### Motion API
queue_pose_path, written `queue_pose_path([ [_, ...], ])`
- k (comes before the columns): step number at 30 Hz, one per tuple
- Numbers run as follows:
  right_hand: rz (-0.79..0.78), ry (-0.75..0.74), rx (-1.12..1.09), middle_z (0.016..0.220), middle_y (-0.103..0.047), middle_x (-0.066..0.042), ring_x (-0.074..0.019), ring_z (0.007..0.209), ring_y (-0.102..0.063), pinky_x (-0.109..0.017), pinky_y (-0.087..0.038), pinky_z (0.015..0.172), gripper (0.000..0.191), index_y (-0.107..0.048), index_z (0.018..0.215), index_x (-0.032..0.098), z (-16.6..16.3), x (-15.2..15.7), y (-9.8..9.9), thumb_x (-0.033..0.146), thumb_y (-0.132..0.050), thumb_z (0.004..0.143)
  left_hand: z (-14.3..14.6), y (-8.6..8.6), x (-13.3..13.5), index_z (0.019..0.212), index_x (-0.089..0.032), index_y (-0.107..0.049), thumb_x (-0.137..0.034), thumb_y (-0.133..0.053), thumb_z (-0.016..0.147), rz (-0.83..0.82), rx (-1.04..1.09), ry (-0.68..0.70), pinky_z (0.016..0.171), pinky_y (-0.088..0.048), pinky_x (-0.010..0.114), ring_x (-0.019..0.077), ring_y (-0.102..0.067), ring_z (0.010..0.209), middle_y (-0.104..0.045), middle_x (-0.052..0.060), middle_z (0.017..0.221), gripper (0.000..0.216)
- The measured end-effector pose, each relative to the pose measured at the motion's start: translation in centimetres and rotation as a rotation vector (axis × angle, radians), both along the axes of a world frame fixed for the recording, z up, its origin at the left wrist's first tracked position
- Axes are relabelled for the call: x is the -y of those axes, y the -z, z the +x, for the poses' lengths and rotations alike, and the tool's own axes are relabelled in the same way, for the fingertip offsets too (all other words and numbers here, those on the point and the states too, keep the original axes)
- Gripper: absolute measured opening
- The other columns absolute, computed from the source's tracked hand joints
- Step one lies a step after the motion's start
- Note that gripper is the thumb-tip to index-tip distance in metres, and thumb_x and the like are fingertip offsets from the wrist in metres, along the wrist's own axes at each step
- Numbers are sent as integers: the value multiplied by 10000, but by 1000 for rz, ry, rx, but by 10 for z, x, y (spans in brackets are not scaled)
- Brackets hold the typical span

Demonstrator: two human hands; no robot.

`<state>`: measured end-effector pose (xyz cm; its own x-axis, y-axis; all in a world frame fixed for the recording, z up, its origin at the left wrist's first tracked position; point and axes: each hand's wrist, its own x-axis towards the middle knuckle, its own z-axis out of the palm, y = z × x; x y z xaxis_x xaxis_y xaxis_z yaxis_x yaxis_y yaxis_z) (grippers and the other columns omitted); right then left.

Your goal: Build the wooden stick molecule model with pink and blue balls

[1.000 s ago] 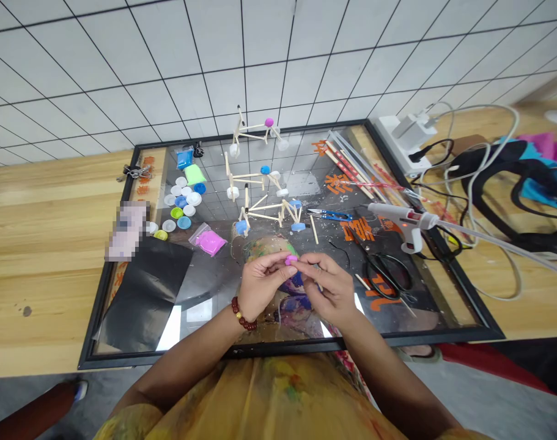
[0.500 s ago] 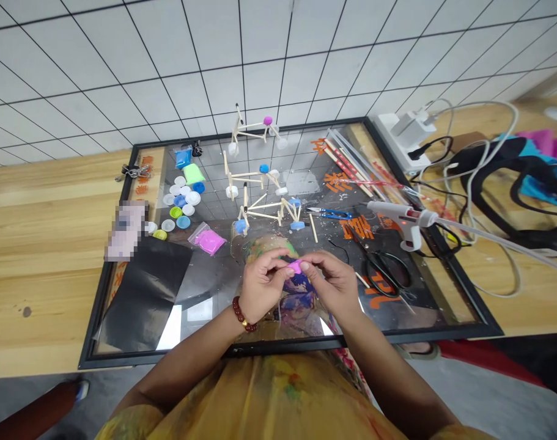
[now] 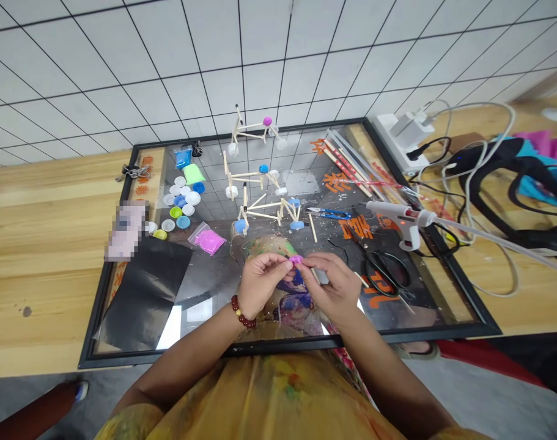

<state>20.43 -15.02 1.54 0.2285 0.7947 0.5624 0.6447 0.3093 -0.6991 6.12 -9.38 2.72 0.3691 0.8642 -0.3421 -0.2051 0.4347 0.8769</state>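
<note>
A small piece of pink modelling clay is pinched between my two hands, above the glass panel near its front edge. My left hand, with a beaded bracelet at the wrist, grips its left side with thumb and forefinger. From the other side my right hand presses it with thumb and fingertips. Beyond them stands a small bike-like stick model with blue wheels. Two similar models, one with a blue seat and one with a pink seat, stand farther back. A bag of pink clay lies to the left.
Several bottle caps, a green clay packet and a black sheet are on the left. At right lie blue snips, black scissors, a glue gun and a power strip with cables.
Both hands have shifted slightly while still pinching the pink clay. The clay looks flatter and more rounded, and sits a little higher. The things on the panel have stayed put.
</note>
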Motion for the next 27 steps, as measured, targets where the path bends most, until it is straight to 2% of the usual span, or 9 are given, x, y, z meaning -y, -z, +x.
queue_pose_path([
  [3,45,-63,142,960,-695,-75,-197,850,-669,-342,-561,725,284,-706,1053,250,0,0,1,147,-686,788,0,0,-1,819,-147,-748,-404,-814,670,-26,44,-50,675,-594,283,149,-693,685,-756,57,794,304],
  [6,42,-122,175,956,-676,-77,-207,863,-652,-365,-548,723,298,-715,1047,250,0,-1,2,132,-673,776,-1,1,-2,846,-160,-760,-357,-833,653,7,53,-60,740,-586,284,156,-701,762,-766,63,854,285],
  [9,64,-173,117,933,-683,-56,-199,849,-648,-380,-536,756,282,-711,997,257,0,-1,-1,101,-664,767,-1,3,-2,833,-163,-753,-323,-833,655,39,58,-69,743,-586,287,154,-702,747,-765,56,840,252],
  [11,57,-137,48,950,-683,-55,-195,860,-653,-373,-537,776,274,-696,999,254,0,-1,-4,98,-662,776,0,3,-2,847,-159,-744,-346,-820,673,12,80,-81,704,-592,284,149,-701,705,-760,51,818,267],
  [15,-73,-66,-53,969,-671,-65,-188,859,-653,-349,-547,779,234,-677,1044,241,0,-3,-7,178,-673,819,1,1,-2,890,-146,-709,-378,-833,653,-24,100,-86,614,-579,237,116,-672,599,-734,27,734,354],
  [18,-159,-127,-122,966,-678,-54,-169,820,-648,-326,-547,758,227,-677,1085,241,2,-6,-7,218,-644,861,0,0,-3,894,-145,-694,-380,-841,645,-29,105,-47,594,-572,225,104,-658,567,-727,16,710,373],
  [21,-204,-184,-192,936,-682,-43,-159,819,-647,-306,-543,744,233,-684,1106,244,5,-8,-7,231,-631,880,-2,0,-2,841,-141,-721,-376,-811,690,42,53,17,624,-575,229,106,-664,598,-738,33,734,293],
  [24,-216,-197,-262,884,-684,-36,-160,801,-647,-304,-537,734,122,-712,970,234,6,-8,-7,252,-664,859,-3,-1,-1,858,-153,-747,-359,-776,736,121,4,37,682,-583,241,115,-676,649,-747,43,767,241],
  [27,-188,-140,-333,822,-677,-24,-162,780,-642,-311,-526,738,21,-690,832,223,7,-7,-6,244,-694,836,-3,0,1,1014,-170,-729,-352,-777,739,60,79,19,727,-597,273,140,-700,733,-759,58,863,333],
])
